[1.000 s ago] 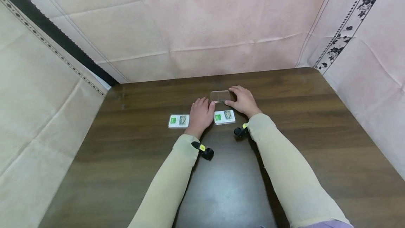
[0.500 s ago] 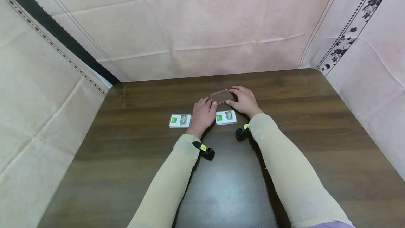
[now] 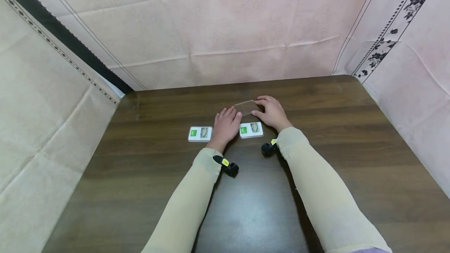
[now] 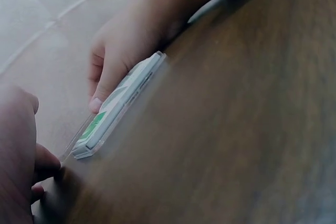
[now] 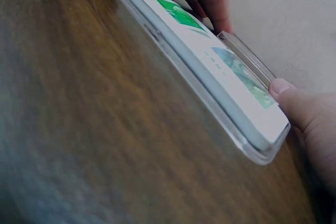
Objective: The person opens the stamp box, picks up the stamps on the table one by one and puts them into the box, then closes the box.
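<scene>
A clear plastic case piece (image 3: 246,107), perhaps a lid, lies slanted between both hands near the far side of the table. My right hand (image 3: 270,113) pinches its right end, thumb at the near corner and fingers at the far one. At its left end are the thumb and fingertips of my left hand (image 3: 226,127); their exact contact is partly hidden. Just nearer to me, a flat white box (image 3: 251,130) with green and grey pictures rests in a clear case; the right wrist view shows the box (image 5: 210,72) close up. A matching white box (image 3: 200,134) lies left of my left hand.
The brown wooden table (image 3: 161,175) has its far edge a little beyond the hands. Pale cloth (image 3: 225,30) hangs behind it and at both sides. A black wrist camera (image 3: 230,168) sits on the left sleeve and another camera (image 3: 268,147) on the right.
The clear piece has turned from square-on to slanted, its right end now higher in the head view. Both hands stay almost in place, and the white boxes have not moved on the table.
</scene>
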Demonstrator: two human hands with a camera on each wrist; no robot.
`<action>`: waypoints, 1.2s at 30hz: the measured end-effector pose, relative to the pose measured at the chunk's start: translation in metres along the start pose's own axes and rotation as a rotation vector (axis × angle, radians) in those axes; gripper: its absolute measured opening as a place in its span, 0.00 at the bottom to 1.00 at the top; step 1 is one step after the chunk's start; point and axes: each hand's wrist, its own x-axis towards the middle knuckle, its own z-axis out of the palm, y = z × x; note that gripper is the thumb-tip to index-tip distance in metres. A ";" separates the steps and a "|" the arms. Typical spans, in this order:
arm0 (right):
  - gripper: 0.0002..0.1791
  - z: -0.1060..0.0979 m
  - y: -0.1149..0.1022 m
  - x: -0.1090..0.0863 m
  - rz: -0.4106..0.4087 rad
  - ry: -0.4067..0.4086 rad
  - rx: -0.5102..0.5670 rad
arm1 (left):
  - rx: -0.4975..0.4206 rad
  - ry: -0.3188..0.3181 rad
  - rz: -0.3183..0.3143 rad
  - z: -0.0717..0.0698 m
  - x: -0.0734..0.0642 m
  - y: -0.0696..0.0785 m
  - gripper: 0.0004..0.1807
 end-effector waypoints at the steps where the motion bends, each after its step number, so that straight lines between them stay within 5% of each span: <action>1: 0.30 0.000 0.000 -0.001 -0.003 0.005 0.008 | -0.007 -0.004 0.000 -0.001 0.000 0.000 0.34; 7: 0.30 0.001 0.000 -0.004 -0.019 0.023 0.051 | -0.050 -0.018 0.004 -0.005 -0.003 0.000 0.34; 15: 0.29 0.002 0.000 -0.013 -0.027 0.058 0.130 | 0.016 -0.035 0.047 -0.005 -0.005 -0.005 0.37; 36: 0.29 0.005 -0.021 -0.049 0.061 0.155 0.235 | -0.091 -0.043 0.124 -0.008 -0.025 -0.007 0.35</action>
